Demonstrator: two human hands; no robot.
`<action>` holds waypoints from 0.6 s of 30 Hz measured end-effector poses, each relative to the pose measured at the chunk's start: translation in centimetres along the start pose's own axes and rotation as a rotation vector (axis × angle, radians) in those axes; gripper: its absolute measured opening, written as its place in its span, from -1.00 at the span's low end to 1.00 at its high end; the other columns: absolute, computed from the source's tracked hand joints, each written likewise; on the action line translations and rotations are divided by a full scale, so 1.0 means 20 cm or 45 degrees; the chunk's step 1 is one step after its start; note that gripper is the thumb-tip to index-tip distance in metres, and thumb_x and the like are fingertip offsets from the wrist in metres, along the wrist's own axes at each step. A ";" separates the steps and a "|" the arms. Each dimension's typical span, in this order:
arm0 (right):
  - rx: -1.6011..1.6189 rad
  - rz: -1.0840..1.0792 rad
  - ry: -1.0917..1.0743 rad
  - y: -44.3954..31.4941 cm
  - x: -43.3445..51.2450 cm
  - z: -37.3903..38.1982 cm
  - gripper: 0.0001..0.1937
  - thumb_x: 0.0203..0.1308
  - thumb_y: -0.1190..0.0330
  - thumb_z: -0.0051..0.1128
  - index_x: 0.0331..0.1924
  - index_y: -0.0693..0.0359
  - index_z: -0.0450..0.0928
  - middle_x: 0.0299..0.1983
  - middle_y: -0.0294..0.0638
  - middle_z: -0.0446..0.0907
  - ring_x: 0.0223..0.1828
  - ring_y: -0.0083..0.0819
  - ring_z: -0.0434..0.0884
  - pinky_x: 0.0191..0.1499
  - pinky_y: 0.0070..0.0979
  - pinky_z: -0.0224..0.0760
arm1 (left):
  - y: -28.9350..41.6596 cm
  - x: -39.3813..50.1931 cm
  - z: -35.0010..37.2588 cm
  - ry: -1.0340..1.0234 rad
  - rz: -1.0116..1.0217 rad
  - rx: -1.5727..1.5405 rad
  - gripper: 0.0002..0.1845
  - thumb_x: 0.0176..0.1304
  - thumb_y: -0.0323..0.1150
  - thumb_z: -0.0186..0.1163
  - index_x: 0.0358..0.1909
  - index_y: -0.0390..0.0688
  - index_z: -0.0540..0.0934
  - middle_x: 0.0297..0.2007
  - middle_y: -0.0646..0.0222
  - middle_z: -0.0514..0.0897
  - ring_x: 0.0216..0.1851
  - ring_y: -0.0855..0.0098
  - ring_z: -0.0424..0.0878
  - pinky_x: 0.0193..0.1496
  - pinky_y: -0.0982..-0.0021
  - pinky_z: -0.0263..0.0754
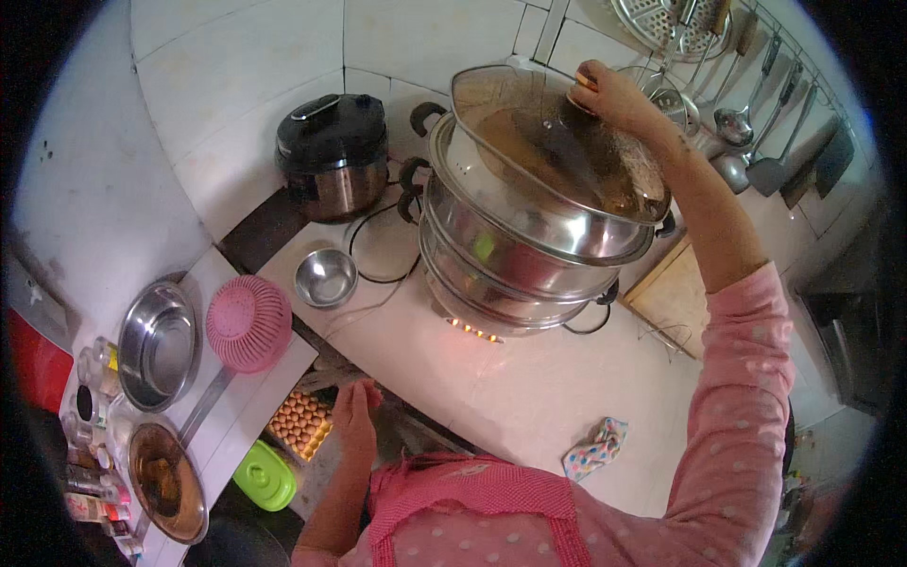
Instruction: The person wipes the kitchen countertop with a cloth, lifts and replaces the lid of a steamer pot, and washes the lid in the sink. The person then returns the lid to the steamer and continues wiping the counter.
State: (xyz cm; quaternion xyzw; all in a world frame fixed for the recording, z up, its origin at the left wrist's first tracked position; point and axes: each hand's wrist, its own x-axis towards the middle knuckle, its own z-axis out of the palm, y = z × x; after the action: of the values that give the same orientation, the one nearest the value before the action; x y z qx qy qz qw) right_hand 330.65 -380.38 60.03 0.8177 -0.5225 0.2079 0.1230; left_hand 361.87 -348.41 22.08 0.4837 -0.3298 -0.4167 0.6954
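My right hand (608,99) grips the knob of a glass lid (538,135) with a metal rim. The lid sits at a slant over a stacked stainless-steel steamer (510,262); whether its rim rests on the top tier cannot be told. Brown food or staining shows dimly through the glass. Small orange lights (473,330) glow at the steamer's base. Low beside the counter edge is my left hand (356,407), in front of my pink apron (468,489). Something pinkish shows at its fingertips, but whether it holds anything is unclear.
A rice cooker (333,156), a small metal bowl (326,278) and a dotted cloth (596,448) are on the counter. Leftward stand a pink basket (248,322), metal basins (157,347) and jars. Eggs (301,419) lie below. Ladles and spatulas (769,106) hang at right.
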 end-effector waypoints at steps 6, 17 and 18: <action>-0.064 0.023 -0.006 0.05 0.02 0.00 -0.49 0.14 0.01 0.15 0.02 0.24 0.50 -0.10 0.14 0.61 -0.06 0.11 0.60 0.02 -0.17 0.46 | 0.00 0.00 0.02 -0.117 -0.007 -0.118 -0.72 0.47 -0.28 -0.02 -0.21 -0.29 0.56 -0.38 0.42 0.57 -0.37 0.57 0.49 -0.25 0.52 0.40; -0.188 -0.049 -0.043 0.02 0.07 0.00 -0.47 0.06 0.02 0.12 0.02 0.23 0.54 -0.11 0.05 0.64 -0.08 -0.02 0.64 0.02 -0.19 0.48 | -0.03 -0.02 0.00 -0.015 -0.097 -0.049 -0.71 0.47 -0.24 -0.02 -0.18 -0.25 0.57 -0.41 0.36 0.60 -0.38 0.50 0.52 -0.27 0.43 0.45; -0.199 -0.030 -0.061 0.01 0.07 0.00 -0.46 0.06 0.01 0.12 0.02 0.23 0.54 -0.10 0.05 0.64 -0.07 -0.03 0.63 0.02 -0.19 0.48 | -0.03 -0.02 0.00 -0.005 -0.120 -0.066 -0.71 0.47 -0.24 -0.02 -0.17 -0.25 0.57 -0.41 0.35 0.60 -0.38 0.50 0.52 -0.27 0.44 0.45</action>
State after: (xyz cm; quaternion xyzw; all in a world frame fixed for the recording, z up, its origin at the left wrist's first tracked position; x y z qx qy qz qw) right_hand 330.89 -381.61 60.63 0.8165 -0.5302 0.1454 0.1764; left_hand 361.60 -348.12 21.47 0.4797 -0.2969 -0.4584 0.6868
